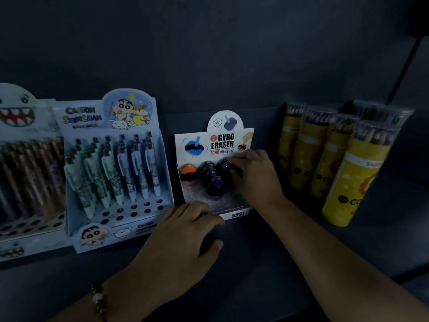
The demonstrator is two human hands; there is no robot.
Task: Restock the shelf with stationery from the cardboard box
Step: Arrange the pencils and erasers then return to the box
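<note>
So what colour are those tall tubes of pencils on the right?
Yellow tubes with clear lids, seen in the head view.
</note>
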